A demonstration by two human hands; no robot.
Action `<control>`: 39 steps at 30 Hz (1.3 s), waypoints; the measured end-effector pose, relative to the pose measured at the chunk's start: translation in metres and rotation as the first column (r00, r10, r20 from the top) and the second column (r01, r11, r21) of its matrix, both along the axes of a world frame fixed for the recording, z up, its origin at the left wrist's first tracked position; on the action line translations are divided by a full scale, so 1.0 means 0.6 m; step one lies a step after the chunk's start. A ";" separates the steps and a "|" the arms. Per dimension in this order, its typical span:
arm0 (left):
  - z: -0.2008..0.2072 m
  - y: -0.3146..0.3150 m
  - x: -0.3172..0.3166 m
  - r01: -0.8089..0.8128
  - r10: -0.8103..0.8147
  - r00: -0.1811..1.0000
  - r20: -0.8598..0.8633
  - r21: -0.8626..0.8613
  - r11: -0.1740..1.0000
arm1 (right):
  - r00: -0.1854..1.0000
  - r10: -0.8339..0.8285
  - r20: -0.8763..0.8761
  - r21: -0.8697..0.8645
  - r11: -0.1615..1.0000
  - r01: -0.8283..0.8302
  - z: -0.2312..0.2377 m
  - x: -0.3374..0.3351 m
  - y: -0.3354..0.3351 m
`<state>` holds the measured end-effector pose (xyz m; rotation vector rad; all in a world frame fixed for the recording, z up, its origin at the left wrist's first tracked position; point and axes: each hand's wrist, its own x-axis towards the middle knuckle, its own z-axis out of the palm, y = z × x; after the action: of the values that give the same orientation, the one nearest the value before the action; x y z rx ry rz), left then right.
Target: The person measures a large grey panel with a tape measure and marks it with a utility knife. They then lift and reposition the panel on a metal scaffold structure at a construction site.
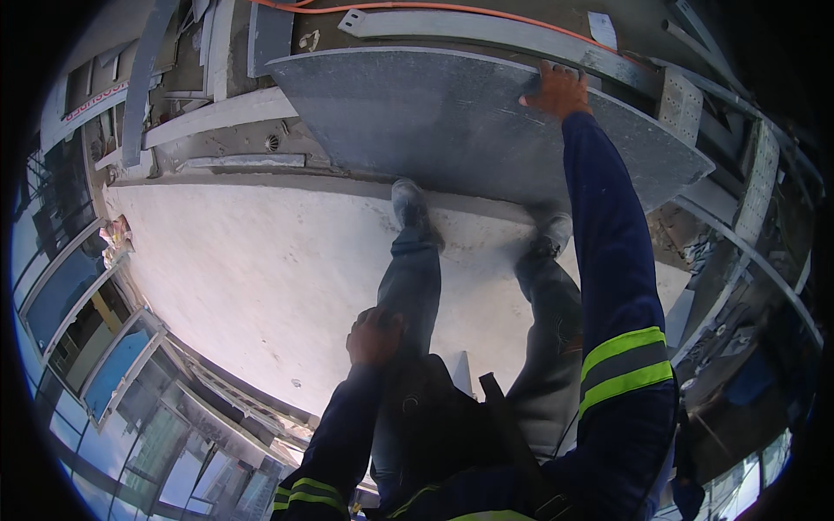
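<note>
A large dark grey panel (408, 113) stands leaning at the far side, with its lower edge close to my feet. My right hand (563, 91) grips the panel's upper edge right of its middle, thumb on the near face and fingers over the edge. Close to my body, my left hand (375, 337) lies on my left knee with nothing in it. Its fingers rest over the trouser leg and show only in part. Both my shoes (407, 204) are near the panel's foot.
Long pale metal beams (495, 35) and an orange cable (434, 7) lie behind the panel. A perforated metal bracket (680, 106) stands by its right end. Light concrete floor (234, 260) spreads to the left, bordered by window frames (122, 356). Scrap pieces (730, 356) lie at right.
</note>
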<state>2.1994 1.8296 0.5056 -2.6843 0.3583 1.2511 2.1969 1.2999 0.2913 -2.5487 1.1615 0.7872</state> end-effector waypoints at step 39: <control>-0.067 -0.004 0.493 0.206 -0.095 0.850 0.518 -0.161 0.965 | 0.979 -0.082 0.186 0.113 0.992 0.061 0.257 -0.236 0.444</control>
<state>2.4954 1.8274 0.4652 -2.9505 0.6362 0.4451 2.0555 1.5660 0.4457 -2.4189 1.1124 0.5585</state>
